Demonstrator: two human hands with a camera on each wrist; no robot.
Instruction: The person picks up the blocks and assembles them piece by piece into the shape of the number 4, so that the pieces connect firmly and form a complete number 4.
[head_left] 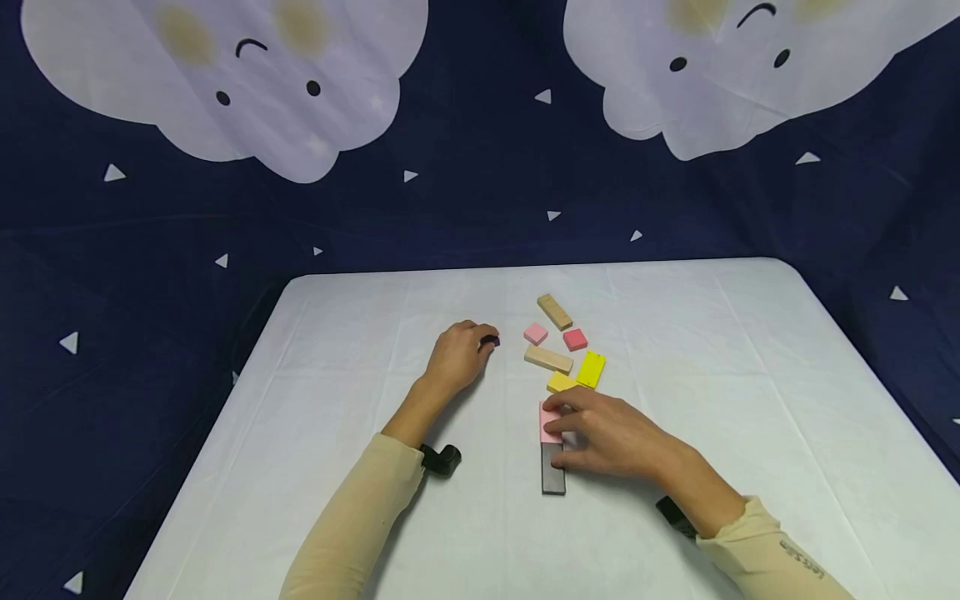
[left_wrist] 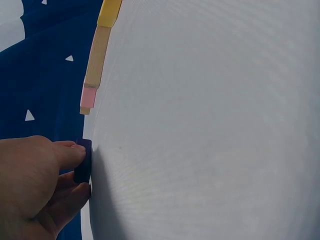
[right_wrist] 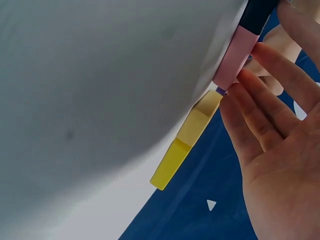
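Between thumb and fingers my left hand (head_left: 456, 360) pinches a small dark purple block (left_wrist: 85, 162) at the tabletop, left of the other blocks. My right hand (head_left: 615, 429) lies over the right side of a pink block (head_left: 549, 437) and a dark grey block (head_left: 552, 482), which lie end to end. Its fingers are fairly straight, and their tips touch these blocks. In the right wrist view, the palm (right_wrist: 280, 175) faces the camera and the fingertips rest along the pink block's edge. Beyond that hand, a pale yellow block (head_left: 560, 382) is partly covered by it.
Farther back lie a bright yellow block (head_left: 592, 368), two wooden blocks, one nearer (head_left: 548, 359) and one farther (head_left: 555, 312), a light pink block (head_left: 536, 333) and a deeper pink block (head_left: 575, 339). A white cloth covers the table (head_left: 360, 333). Behind it hangs a navy curtain (head_left: 480, 217).
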